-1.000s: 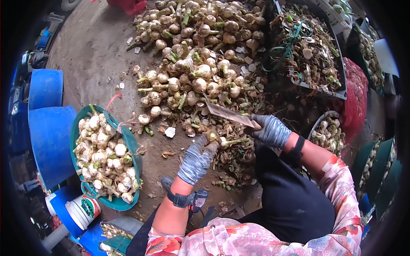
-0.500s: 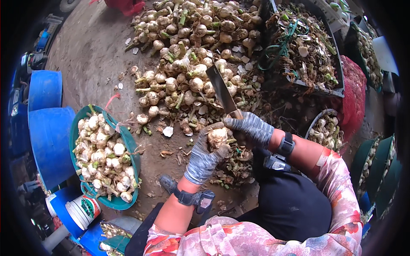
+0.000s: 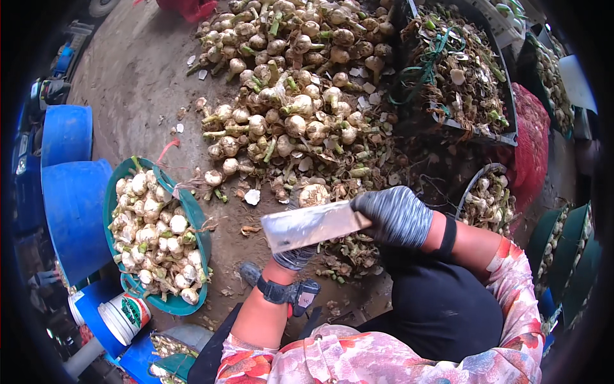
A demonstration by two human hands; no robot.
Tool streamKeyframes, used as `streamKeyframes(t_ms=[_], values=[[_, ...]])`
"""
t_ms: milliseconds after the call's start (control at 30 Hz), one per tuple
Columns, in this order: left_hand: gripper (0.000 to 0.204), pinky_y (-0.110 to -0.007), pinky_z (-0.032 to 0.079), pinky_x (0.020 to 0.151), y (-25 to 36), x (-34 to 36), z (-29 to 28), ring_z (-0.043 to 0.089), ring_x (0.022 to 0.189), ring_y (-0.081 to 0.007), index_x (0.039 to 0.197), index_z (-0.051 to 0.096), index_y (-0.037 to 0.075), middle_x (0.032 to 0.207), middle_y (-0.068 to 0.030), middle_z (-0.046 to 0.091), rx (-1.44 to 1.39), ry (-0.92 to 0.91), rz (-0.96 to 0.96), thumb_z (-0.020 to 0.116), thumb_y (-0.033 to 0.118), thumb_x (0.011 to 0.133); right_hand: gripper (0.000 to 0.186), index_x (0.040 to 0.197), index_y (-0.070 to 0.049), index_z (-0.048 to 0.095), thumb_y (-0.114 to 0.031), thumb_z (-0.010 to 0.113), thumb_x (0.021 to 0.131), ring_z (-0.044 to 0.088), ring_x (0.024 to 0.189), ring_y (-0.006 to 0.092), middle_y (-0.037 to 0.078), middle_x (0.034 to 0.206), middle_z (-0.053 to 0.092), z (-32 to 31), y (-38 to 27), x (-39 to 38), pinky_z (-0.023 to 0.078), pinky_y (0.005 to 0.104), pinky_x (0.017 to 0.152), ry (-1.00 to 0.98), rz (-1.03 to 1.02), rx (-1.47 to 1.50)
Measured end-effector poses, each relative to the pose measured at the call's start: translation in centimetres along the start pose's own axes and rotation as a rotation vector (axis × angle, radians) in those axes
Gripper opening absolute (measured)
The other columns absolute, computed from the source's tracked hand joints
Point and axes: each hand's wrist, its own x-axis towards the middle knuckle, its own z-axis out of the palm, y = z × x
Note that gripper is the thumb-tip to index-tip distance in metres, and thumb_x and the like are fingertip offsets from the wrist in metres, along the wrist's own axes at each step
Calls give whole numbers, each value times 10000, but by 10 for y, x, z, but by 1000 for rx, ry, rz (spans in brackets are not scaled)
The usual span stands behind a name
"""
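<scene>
My right hand (image 3: 393, 216), in a grey knit glove, is closed round the wooden handle of a wide-bladed knife (image 3: 307, 225). The blade lies level, pointing left, across the front of my left hand (image 3: 294, 257). That hand, gloved too, is mostly covered by the blade; it holds a garlic bulb (image 3: 313, 195) whose pale round face shows just above the blade's upper edge. Beyond both hands spreads a large heap of untrimmed garlic bulbs (image 3: 295, 125) with green stalks. Scraps of stem and root (image 3: 348, 257) lie on the ground beneath the knife.
A green basket (image 3: 203, 240) full of trimmed garlic stands at the left, beside blue barrels (image 3: 78, 214). At the far right is a black crate (image 3: 510, 136) of trimmings, near a red mesh bag (image 3: 529, 144). Another container of garlic (image 3: 489, 198) sits right of my arm.
The knife has swung down from pointing up and away to lying level, its blade now in front of my left hand and the bulb. My right hand has turned and come nearer.
</scene>
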Motion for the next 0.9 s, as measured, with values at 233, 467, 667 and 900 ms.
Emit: streamKeyframes(t_ms=[233, 467, 667, 900], values=[[501, -401, 431, 1032, 23, 2, 24, 527, 1245, -298, 1424, 440, 136, 1357, -121, 543, 497, 7, 105, 555, 328, 975, 260, 995, -87, 610, -120, 666, 743, 666, 861, 356, 136, 884, 668, 17, 14, 1, 531, 447, 680, -66, 28, -70], [507, -356, 509, 909, 37, 11, 51, 579, 1099, -218, 1343, 448, 61, 1248, -126, 566, 425, 252, 147, 665, 197, 905, 314, 1053, -90, 611, -161, 658, 751, 666, 858, 391, 176, 898, 688, 40, 44, 11, 534, 468, 702, -82, 238, -51], [458, -289, 529, 809, 97, -1, 47, 616, 871, -145, 1247, 463, 64, 1035, -69, 600, 104, 424, 171, 718, 112, 870, 332, 1138, -110, 583, -248, 625, 839, 659, 859, 411, 216, 917, 685, 47, 110, -25, 522, 511, 736, 101, 569, -111], [549, -357, 477, 928, 125, -81, -164, 581, 1032, -256, 1243, 498, -62, 1156, -170, 599, -722, 670, 587, 594, 375, 925, 303, 1101, -109, 600, -204, 632, 815, 642, 872, 432, 226, 898, 670, 40, 103, -25, 521, 502, 749, 290, 559, 5]])
